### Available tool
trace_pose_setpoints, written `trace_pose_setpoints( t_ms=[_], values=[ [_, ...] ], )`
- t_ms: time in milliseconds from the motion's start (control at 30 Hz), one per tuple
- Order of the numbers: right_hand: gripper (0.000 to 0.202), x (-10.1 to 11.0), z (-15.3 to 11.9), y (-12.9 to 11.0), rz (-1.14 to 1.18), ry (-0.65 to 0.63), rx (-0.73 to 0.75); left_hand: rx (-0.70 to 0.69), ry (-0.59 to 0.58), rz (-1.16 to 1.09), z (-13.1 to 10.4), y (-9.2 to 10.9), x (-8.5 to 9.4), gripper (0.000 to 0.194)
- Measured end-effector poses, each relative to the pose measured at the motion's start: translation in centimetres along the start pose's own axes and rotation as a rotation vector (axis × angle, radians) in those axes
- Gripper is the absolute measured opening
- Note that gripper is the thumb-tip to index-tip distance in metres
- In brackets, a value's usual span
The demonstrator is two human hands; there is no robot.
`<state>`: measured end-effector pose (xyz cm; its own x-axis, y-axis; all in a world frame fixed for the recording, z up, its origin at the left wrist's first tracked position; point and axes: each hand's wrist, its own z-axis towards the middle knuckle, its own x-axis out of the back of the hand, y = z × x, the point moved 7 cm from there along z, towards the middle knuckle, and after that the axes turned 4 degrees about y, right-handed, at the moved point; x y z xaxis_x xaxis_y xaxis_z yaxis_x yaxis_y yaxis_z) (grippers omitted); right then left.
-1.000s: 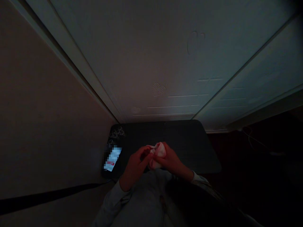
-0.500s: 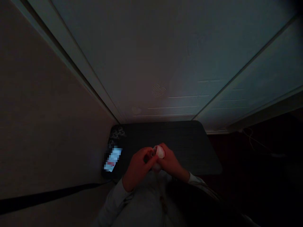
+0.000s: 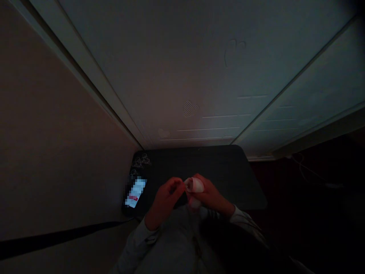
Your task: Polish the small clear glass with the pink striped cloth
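Head view, dim light: pink-and-white cloth item (image 3: 197, 185) sits between the two hands, at the near side of the dark tabletop (image 3: 222, 167), close to the person's front. Right hand (image 3: 213, 196) is wrapped round its right side, thumb across the near face, fingers behind. Left hand (image 3: 166, 196) is at its left edge, fingers curled, thumb and forefinger tips drawn close together; looks like contact with the edge, but too dark to tell if it's actually pinching anything. Cloth is bunched or rolled, with a darker fold or opening facing left; a looser pink part hangs below the right thumb. Can't make out anything inside the fold.

Tabletop also carries a lit phone (image 3: 136, 191), screen partly pixelated, at the left end, and a pale tangled bundle (image 3: 142, 160) near the far left corner, just beyond the phone; material unclear. Both well apart from the cloth.

Vs half a second ago: left fingertips have shifted off the cloth's middle to its left edge, more of the pale rolled part shows, and the lower part hangs more visibly. Right hand keeps its grip, phone and bundle unchanged
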<state>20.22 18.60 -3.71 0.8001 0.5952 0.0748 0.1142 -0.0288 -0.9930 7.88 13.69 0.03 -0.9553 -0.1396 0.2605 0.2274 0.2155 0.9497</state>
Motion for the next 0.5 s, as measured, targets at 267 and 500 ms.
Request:
trace_pose_setpoints(
  t_ms=[267,500],
  values=[
    [0.009,-0.5,0.5,-1.0,-0.375,-0.097,0.031,0.120,0.029,-0.066,-0.1,-1.4,0.3,0.019],
    [0.010,-0.3,1.7,-2.0,-0.872,-0.064,-0.007,0.004,0.035,0.148,0.0,-0.4,0.7,0.015]
  ],
)
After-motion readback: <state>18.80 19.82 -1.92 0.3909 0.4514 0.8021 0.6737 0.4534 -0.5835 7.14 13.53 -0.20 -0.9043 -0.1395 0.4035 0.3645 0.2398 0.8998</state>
